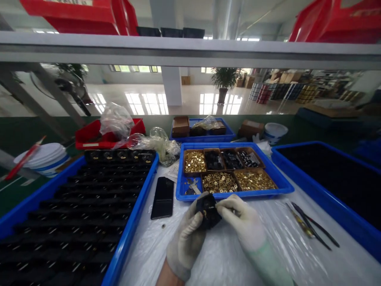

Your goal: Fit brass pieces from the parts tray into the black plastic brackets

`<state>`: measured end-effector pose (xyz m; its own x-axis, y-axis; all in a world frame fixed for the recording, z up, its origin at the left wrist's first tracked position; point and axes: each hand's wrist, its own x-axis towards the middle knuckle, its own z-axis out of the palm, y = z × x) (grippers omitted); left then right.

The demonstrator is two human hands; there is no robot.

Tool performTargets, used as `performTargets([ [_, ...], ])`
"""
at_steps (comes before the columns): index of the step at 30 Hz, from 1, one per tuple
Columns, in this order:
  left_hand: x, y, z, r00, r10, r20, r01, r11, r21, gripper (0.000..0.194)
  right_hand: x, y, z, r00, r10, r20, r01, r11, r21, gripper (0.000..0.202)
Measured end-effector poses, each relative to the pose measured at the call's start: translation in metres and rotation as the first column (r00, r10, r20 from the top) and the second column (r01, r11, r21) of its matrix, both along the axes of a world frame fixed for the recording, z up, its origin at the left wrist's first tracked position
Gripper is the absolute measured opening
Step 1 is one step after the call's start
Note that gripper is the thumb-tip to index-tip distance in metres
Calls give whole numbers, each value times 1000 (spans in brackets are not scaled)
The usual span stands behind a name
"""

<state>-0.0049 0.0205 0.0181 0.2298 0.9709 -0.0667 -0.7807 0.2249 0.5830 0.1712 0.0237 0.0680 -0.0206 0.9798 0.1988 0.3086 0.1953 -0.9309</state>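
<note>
My left hand [188,237], in a pale glove, grips a small black plastic housing [209,212] above the front of the bench. Gold-coloured metal shows on the side facing me. The gloved thumb and fingers of my right hand [241,219] are pinched together at the housing's right edge; whatever sits between those fingertips is too small or hidden to make out. Just behind both hands lies a blue tray [282,189] with cardboard compartments. Brass washers [219,182], small brass pieces [195,161] and black parts [213,159] fill them, and a metal wrench [193,186] rests in its front left corner.
Rows of black housings [89,202] fill a blue tray on the left. A black phone [162,198] lies beside it. Pliers [312,226] and a screwdriver [300,223] are at the right, near another blue tray [324,206]. A shelf [190,49] spans overhead.
</note>
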Motion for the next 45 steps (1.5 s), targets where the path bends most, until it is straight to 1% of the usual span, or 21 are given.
performTargets([
  [3, -4, 1, -2, 997, 0, -73, 0, 1000, 3, 60, -3, -3, -7, 999, 52, 16, -52, 998, -33, 20],
  [6, -6, 0, -1, 994, -8, -112, 9, 1000, 14, 59, -5, -6, -13, 996, 90, 18, -89, 994, -56, 19],
  [10, -8, 0, 1, 989, -10, -149, 11, 1000, 12, 58, -7, -9, -12, 993, 120, -2, -120, 989, -87, 15],
  [13, -9, 0, 1, 987, -19, -162, 20, 1000, 5, 58, -10, -9, -8, 992, 120, -32, -123, 985, -116, 12],
  [17, -10, -1, 3, 980, -12, -200, 14, 1000, 10, 59, -13, -9, -5, 991, 99, -88, -109, 987, -121, 11],
  [22, -9, 0, 5, 967, -21, -253, 25, 1000, 12, 69, -17, -8, -11, 990, 75, -117, -90, 988, -129, 8],
  [25, -8, 0, 4, 968, -20, -249, 22, 1000, 8, 68, -20, -11, -18, 992, -11, -126, 1, 997, -81, 10],
  [27, -7, -1, 4, 975, -18, -219, 18, 1000, -3, 65, -22, -14, -21, 990, -60, -129, 59, 998, -16, 15],
  [29, -7, -2, 3, 982, -22, -189, 19, 1000, -16, 62, -22, -18, -21, 995, -42, -96, 49, 996, 76, 21],
  [31, -7, -2, 3, 985, -27, -170, 22, 999, -32, 61, -22, -22, -19, 1000, -12, 1, 12, 983, 183, 24],
  [33, -6, -2, 3, 985, -30, -167, 23, 999, -45, 63, -22, -24, -17, 991, -29, 130, -7, 964, 267, 23],
  [35, -6, -2, 3, 984, -31, -173, 23, 998, -52, 64, -22, -25, -15, 974, -73, 213, 0, 945, 326, 25],
  [37, -5, -3, 4, 984, -30, -177, 21, 998, -52, 66, -22, -27, -14, 969, -107, 224, 16, 927, 374, 23],
  [40, -4, -2, 4, 985, -29, -170, 21, 999, -49, 65, -22, -28, -13, 971, -114, 212, 12, 902, 432, 25],
  [43, -5, -2, 4, 985, -30, -173, 21, 998, -52, 64, -24, -30, -12, 961, -134, 244, 5, 884, 467, 21],
  [45, -6, -2, 3, 985, -26, -169, 16, 998, -61, 64, -25, -32, -12, 957, -163, 242, 27, 875, 483, 20],
])
